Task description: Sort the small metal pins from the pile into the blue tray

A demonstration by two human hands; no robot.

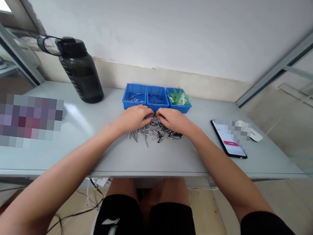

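Observation:
A loose pile of metal screws and nails lies on the grey desk, in front of three blue bins. Silvery pieces lie in the left bin, dark screws in the middle bin, and green and pale plastic pieces in the right bin. My left hand rests at the pile's left back edge, thumb and fingers apart. At its right back edge is my right hand, fingers curled down over the pieces; whether it grips any is hidden.
On the desk, a dark water bottle stands back left. A phone and a white mouse lie at right. A blurred patch covers the left end. The wall rises behind the bins.

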